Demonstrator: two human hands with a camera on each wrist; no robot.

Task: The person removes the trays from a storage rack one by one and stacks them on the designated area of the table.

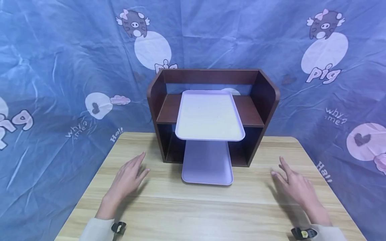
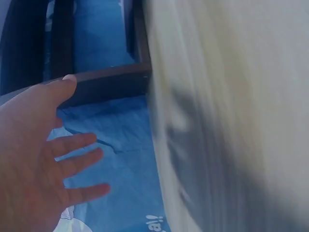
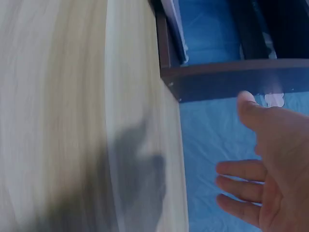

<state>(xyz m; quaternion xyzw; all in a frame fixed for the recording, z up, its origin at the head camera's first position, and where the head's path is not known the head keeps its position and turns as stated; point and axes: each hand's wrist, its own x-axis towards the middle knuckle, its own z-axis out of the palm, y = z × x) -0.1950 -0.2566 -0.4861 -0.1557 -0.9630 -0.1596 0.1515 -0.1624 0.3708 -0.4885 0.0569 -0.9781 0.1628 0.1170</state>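
My left hand (image 1: 128, 177) hovers over the table left of a dark brown two-tier shelf (image 1: 211, 76), fingers spread and holding nothing. On the other side, my right hand (image 1: 297, 187) is likewise held above the wood with loose fingers, its shadow beneath. A pale lilac tray (image 1: 210, 115) rests on the upper shelf and juts out over the front. Below it, a second lilac tray (image 1: 207, 164) sticks out of the lower compartment; its back part is hidden under the upper tray. Both wrist views show a bare palm near the shelf's side panel.
The shelf stands at the back of a light wood-grain table (image 1: 199, 217). Behind and on both sides hangs a blue cloth (image 1: 211, 33) printed with pigs and lettering. Dark straps with small devices circle both wrists.
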